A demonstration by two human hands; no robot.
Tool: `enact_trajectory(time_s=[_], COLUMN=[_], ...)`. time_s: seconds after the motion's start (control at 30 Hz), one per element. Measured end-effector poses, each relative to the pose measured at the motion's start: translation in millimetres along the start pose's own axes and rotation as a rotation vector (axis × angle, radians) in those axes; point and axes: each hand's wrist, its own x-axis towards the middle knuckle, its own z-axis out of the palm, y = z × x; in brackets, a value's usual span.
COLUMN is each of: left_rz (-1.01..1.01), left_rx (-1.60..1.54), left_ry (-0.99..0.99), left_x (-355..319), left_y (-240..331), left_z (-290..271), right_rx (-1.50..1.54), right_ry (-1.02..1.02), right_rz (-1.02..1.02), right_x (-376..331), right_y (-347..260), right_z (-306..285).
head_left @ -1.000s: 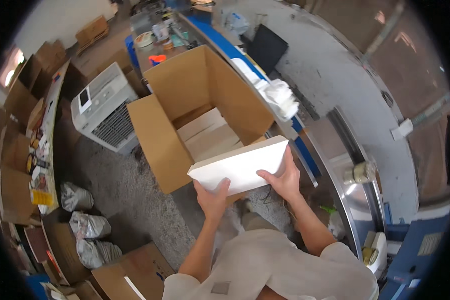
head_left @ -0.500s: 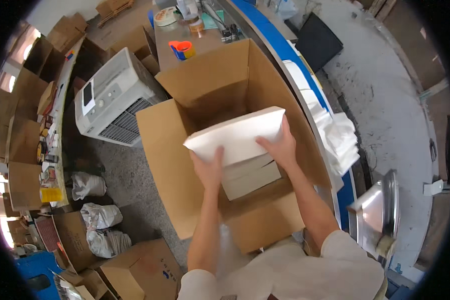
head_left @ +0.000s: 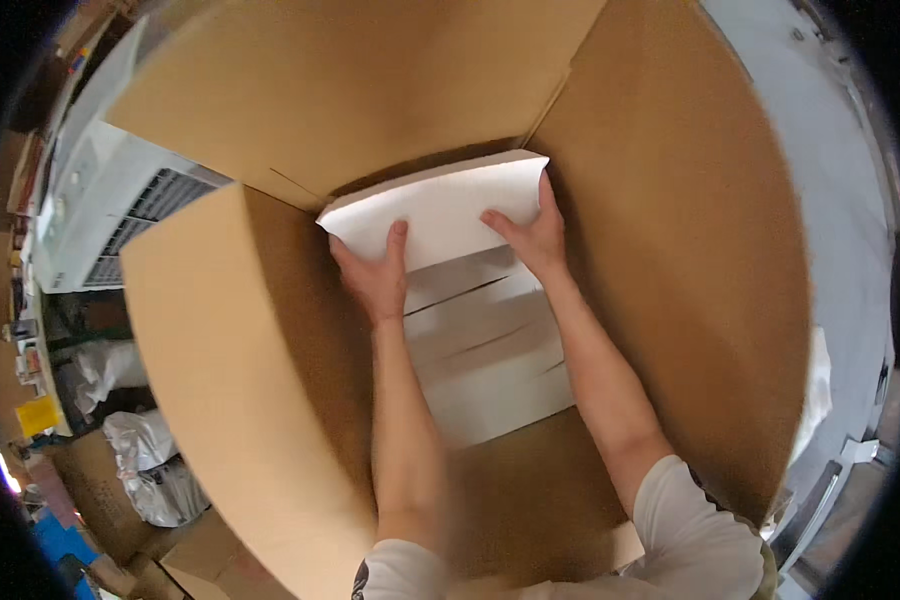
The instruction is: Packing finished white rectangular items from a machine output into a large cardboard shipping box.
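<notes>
Both my hands hold one white, flat, oblong pack (head_left: 440,215) down inside a large open cardboard box (head_left: 670,200). My left hand (head_left: 372,275) grips its left end, thumb on the near face. My right hand (head_left: 532,228) grips the right end the same way, with the fingers mostly hidden behind it. The pack lies close to the far wall of the box. Just nearer to me, several similar white packs (head_left: 490,345) lie in a row on the bottom, with narrow dark gaps between them. What the white packs are made of I cannot tell.
Raised cardboard flaps (head_left: 200,290) stand around the opening. Left of the box is a pale air cooler (head_left: 120,215) with a dark grille. Silvery-white sacks (head_left: 150,460) sit on the floor at the lower left. A yellow thing (head_left: 37,415) rests on a cluttered bench edge.
My hands have lowered the white pack deeper into the box, toward its far wall. The view has moved in closer over the box, showing more of the row of packs.
</notes>
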Motion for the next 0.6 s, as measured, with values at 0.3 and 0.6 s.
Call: enact_trajectory(time_s=[0.3, 0.6], left_rz=[0.054, -0.059], left_rx=[-0.043, 0.316], left_ry=[0.089, 0.031], left_x=[46.1, 64.2], left_y=[-117.3, -164.6], left_z=[27.7, 16.7], right_rx=[-0.060, -0.146], right_ry=[0.006, -0.116], right_rz=[-0.009, 0.167], right_x=[39.3, 45.5], right_y=[102.0, 105.5], right_z=[84.8, 108.1])
